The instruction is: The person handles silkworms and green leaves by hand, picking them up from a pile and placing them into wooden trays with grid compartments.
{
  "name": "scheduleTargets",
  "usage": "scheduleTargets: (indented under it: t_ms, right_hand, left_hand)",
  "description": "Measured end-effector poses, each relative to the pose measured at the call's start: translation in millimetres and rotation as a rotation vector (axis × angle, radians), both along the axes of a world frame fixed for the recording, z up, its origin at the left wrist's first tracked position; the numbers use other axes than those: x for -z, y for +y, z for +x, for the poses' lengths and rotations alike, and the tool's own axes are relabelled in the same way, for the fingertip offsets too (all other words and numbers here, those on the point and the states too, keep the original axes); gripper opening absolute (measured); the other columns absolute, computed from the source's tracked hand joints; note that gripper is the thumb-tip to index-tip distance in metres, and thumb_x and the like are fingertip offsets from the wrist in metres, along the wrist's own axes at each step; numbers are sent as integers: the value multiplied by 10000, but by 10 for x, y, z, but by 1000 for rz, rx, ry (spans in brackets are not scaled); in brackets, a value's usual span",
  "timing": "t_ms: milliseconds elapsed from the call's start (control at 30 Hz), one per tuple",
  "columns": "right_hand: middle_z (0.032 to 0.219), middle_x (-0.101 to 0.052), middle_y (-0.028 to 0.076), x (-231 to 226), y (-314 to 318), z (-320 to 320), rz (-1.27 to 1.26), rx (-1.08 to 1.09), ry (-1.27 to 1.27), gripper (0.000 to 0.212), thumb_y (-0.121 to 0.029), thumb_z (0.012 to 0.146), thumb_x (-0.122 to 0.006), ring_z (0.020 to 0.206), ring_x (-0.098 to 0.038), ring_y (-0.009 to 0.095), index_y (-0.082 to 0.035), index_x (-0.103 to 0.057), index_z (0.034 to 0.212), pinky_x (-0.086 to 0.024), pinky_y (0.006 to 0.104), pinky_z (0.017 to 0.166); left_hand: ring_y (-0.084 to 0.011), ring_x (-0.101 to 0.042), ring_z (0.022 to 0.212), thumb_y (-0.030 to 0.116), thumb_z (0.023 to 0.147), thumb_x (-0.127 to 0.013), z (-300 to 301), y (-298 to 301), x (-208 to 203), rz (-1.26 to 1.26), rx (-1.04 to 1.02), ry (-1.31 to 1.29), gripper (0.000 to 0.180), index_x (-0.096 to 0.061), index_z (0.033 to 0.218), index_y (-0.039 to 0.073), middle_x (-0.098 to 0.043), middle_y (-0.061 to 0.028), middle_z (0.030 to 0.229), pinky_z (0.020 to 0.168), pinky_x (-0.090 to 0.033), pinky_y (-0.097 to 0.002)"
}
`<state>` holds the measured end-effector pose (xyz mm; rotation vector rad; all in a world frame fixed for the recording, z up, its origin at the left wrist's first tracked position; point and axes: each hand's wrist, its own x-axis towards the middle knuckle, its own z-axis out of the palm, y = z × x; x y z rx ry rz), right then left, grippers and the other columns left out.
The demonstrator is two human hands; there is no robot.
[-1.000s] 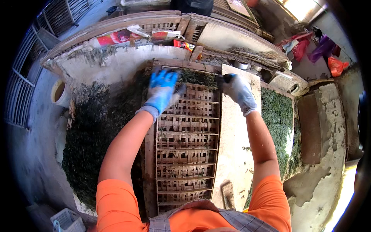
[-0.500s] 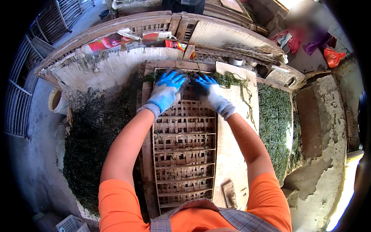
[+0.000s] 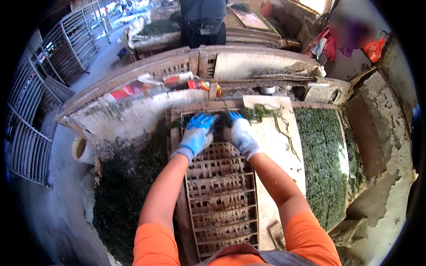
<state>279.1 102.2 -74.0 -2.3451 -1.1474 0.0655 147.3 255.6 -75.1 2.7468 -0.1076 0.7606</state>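
A slatted, woven bamboo rack (image 3: 222,190) lies in front of me in a wooden frame. At its far end both my hands, in blue and white work gloves, are close together. My left hand (image 3: 195,132) has its fingers stretched out and lies against dark green seaweed-like strands. My right hand (image 3: 242,134) faces it with fingers extended, their tips partly hidden. Between the hands is a dark clump (image 3: 220,123) of the same material, touched from both sides. More strands (image 3: 266,112) trail rightward onto a pale board (image 3: 277,164).
Dark green shredded material (image 3: 122,195) heaps up at left. A flat green layer (image 3: 320,155) lies right of the board. Behind runs a curved wooden barrier (image 3: 151,66); beyond it stands a person (image 3: 203,20). A bucket (image 3: 83,149) and metal racks (image 3: 33,133) are at left.
The view has tilted upward, showing more of the person and room beyond. My hands remain at the rack's far end; the right has drawn slightly nearer the left, around the dark clump.
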Motion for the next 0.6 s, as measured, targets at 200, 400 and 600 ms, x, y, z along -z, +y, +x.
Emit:
scheduleTargets:
  t_ms: [200, 400, 600]
  right_hand:
    - [1502, -351, 237, -131, 107, -219, -336, 190, -87, 680, -357, 880, -511, 1396, -334, 371, 5, -372, 1439, -285, 428, 1136]
    - [1551, -257, 240, 140, 250, -367, -261, 225, -82, 592, -282, 938, -373, 1443, -242, 385, -6, -348, 1461, -159, 475, 1177]
    - [1403, -476, 137, 407, 432, -340, -147, 269, -34, 534, -434, 957, -436, 1295, -449, 281, -100, -446, 1374, -341, 422, 1061]
  left_hand:
    - [-355, -452, 1286, 146, 764, -684, -39, -8, -72, -179, -75, 113, 615, -526, 1354, 74, -515, -174, 1373, 1120, -342, -406]
    - [-388, -488, 1246, 318, 810, -697, 217, -48, -94, 34, -154, -35, 592, -547, 1324, 66, -545, -203, 1327, 1109, -352, -442]
    - [-384, -184, 1456, 422, 843, -677, 1242, -571, -457, 267, -84, 460, 841, -253, 1521, 163, -137, -222, 1585, 1186, -200, -463]
